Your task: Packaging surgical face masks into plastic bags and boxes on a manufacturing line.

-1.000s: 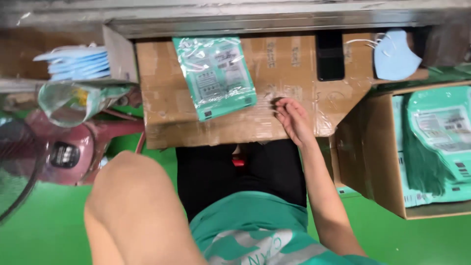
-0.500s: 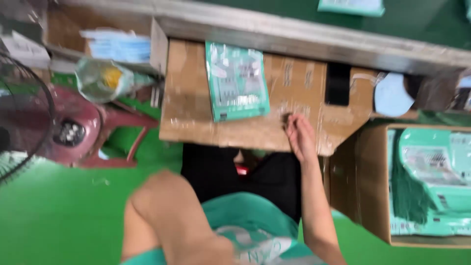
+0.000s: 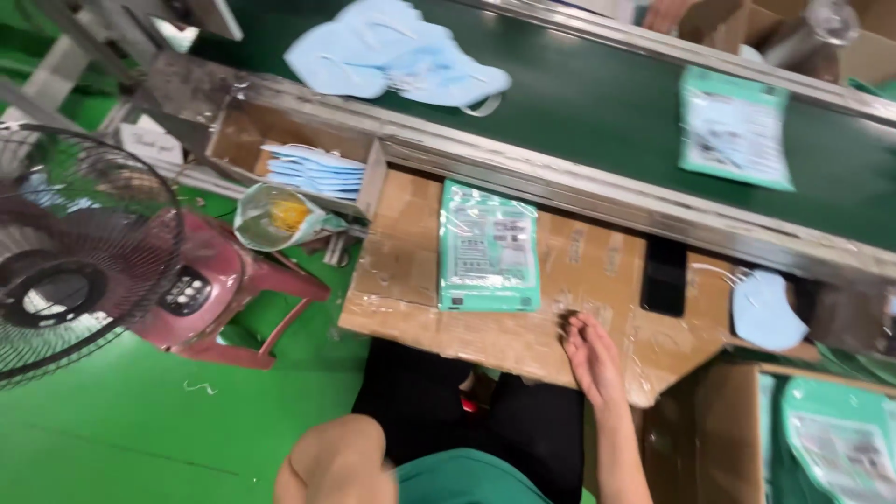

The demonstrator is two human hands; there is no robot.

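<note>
Head view, looking down at a cardboard worktop (image 3: 411, 280) wrapped in clear tape, set just below a green conveyor belt (image 3: 597, 103) with a metal rail. Right hand (image 3: 591, 357), lower centre of the frame: lies flat and open on the cardboard near its front edge, fingers (image 3: 571, 327) loosely spread, clamped on nothing. Left hand: not in view; only a bare forearm or elbow (image 3: 336, 462) shows at the bottom edge, so its state cannot be told. Green sealed packet (image 3: 489, 246), centre of the frame: lies flat on the cardboard, up and to the left of the right hand, near it but not touching.

Other items: a black phone-like slab (image 3: 665, 275) lies on the cardboard to the right of the packet; a single pale blue mask (image 3: 767, 313) sits at the right end. A heap of blue masks (image 3: 397, 58) and a second green packet (image 3: 735, 126) ride on the belt. A stack of blue masks (image 3: 317, 170) sits in an open box at upper left. An electric fan (image 3: 65, 252) and a red stool (image 3: 224, 299) stand on the green floor at left. A carton with more green packets (image 3: 840, 439) occupies the lower right corner.
</note>
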